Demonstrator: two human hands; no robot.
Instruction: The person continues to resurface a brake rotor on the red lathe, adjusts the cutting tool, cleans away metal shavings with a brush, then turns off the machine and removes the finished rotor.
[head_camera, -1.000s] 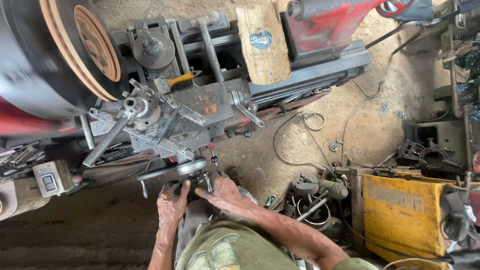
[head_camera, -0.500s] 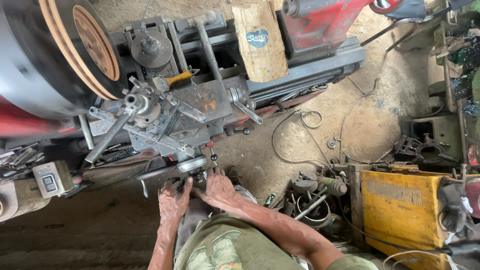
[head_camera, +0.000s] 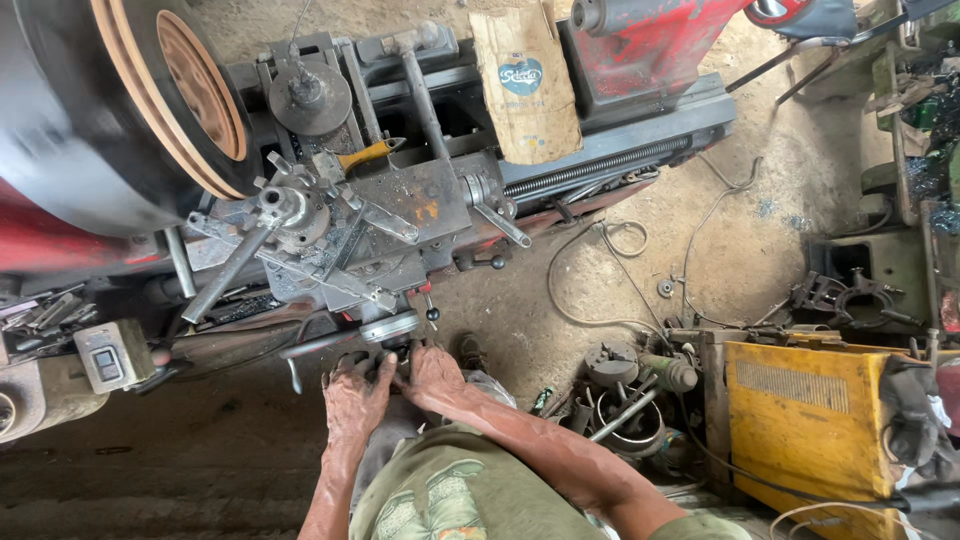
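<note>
Both hands, left hand and right hand, clamp the cross-slide handwheel at 12 o'clock; I judge slow, even turning suits best

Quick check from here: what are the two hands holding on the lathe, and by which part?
Both the left hand and the right hand grip the handwheel crank at the front of the lathe carriage, fingers around its lower handle; the exact contact is hidden.
</note>
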